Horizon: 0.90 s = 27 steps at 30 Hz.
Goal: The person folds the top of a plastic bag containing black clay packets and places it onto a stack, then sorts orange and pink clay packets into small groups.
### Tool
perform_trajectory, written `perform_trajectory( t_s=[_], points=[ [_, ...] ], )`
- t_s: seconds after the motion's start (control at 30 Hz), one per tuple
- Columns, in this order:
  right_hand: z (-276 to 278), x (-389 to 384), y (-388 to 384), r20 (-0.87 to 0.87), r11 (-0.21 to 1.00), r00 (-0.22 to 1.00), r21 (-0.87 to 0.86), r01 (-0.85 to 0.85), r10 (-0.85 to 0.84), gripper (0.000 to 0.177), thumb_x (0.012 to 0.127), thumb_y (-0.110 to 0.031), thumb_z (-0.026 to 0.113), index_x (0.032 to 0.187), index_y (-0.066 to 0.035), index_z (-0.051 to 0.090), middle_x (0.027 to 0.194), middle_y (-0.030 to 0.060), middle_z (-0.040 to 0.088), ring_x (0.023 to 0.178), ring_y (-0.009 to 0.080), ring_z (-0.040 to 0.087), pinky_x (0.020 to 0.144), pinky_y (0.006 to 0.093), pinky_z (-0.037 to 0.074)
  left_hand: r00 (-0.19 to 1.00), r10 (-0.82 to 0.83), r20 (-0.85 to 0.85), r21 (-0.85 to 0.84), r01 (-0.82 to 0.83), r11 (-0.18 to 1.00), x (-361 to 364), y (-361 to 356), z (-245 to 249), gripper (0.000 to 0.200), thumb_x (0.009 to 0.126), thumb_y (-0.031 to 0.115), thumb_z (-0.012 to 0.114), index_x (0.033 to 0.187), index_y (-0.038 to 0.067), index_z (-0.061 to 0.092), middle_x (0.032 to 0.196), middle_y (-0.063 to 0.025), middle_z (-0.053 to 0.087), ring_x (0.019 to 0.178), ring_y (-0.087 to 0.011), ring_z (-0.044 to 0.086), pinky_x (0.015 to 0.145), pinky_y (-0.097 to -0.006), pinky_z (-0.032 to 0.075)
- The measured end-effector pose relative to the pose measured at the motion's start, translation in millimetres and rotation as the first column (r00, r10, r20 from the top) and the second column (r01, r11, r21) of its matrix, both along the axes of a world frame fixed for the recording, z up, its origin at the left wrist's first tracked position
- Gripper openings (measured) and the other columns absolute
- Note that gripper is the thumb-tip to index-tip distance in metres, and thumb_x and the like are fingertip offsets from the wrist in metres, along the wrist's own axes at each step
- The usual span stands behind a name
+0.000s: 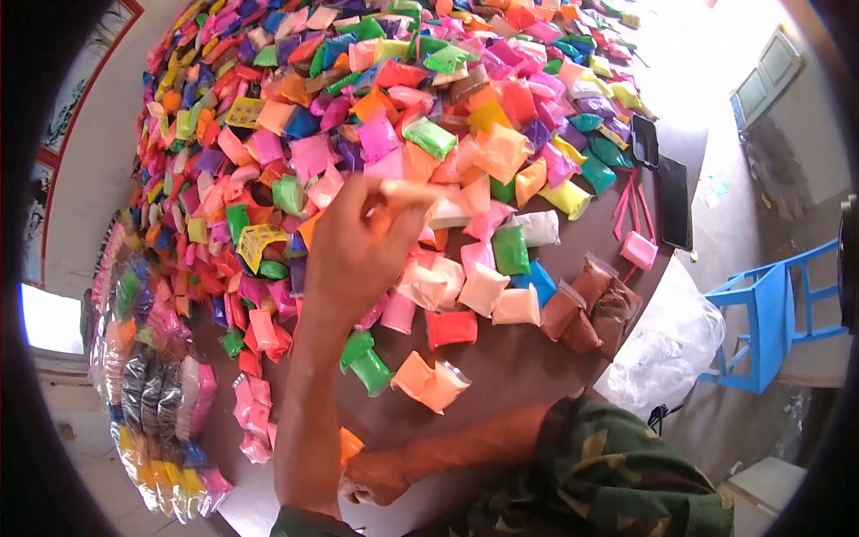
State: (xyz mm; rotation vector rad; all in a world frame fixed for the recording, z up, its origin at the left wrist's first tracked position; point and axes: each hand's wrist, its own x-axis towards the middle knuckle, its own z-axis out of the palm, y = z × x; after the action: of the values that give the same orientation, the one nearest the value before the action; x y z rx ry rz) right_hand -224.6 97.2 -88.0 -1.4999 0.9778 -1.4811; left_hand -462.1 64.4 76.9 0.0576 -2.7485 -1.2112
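Observation:
My left hand (362, 246) reaches over the front of a big heap of small sealed plastic packets (429, 139). Its thumb and fingers are pinched together beside a pale packet (450, 211); what lies between the fingertips is hidden. Lower down, near the table's front edge, my right hand (380, 476) is curled closed, and its contents do not show. An orange packet (351, 445) touches it, partly covered by my left forearm. Between the hands lie a green pair of packets (367, 365), a light orange pair (431, 383) and a red packet (452, 328).
Brown packets (591, 309) lie at the right of the dark table (510, 376). Beyond them are a black phone-like slab (675, 204) and a pink packet with ribbons (638, 251). A white plastic bag (667, 340), a blue stool (761, 313) and bagged packets (161, 394) flank the table.

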Motion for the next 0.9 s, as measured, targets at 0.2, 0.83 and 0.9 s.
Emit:
perform_trajectory(
  t_s=[0.2,0.83,0.9],
  points=[
    [10.4,-8.6,8.0,0.027,0.998,1.000,0.066,-0.010,0.008,0.018,0.081,-0.002,0.057,0.083,-0.003,0.074,0.083,0.0171,0.074,0.079,0.0343,0.072,0.070,0.0458,0.055,0.978,-0.096,-0.187,-0.032,0.092,0.995,-63.4,33.2,-8.5,0.073,0.093,0.044,0.079,0.146,0.001,0.053,0.144,-0.0181,0.056,0.125,-0.0343,0.063,0.097,-0.0426,0.059],
    [23.1,-29.3,11.8,-0.067,0.948,0.975,0.257,-0.188,0.212,0.017,0.092,-0.007,0.060,0.105,-0.004,0.069,0.093,0.0225,0.071,0.087,0.0425,0.071,0.079,0.0505,0.056,0.766,0.391,-0.510,-0.228,-0.559,0.797,71.1,-187.6,-49.8,0.027,0.087,0.014,0.078,0.110,0.003,0.069,0.106,-0.0155,0.073,0.089,-0.0336,0.073,0.082,-0.0423,0.058],
    [11.7,-20.9,13.0,-0.054,0.979,0.989,0.155,-0.130,0.139,0.017,0.091,-0.003,0.060,0.104,-0.005,0.070,0.088,0.0180,0.069,0.080,0.0367,0.069,0.072,0.0462,0.055,0.687,0.569,-0.452,-0.207,-0.701,0.682,91.3,-248.0,-68.9,0.026,0.087,0.017,0.077,0.108,0.003,0.070,0.105,-0.0150,0.073,0.093,-0.0347,0.072,0.085,-0.0446,0.057]
  ],
)
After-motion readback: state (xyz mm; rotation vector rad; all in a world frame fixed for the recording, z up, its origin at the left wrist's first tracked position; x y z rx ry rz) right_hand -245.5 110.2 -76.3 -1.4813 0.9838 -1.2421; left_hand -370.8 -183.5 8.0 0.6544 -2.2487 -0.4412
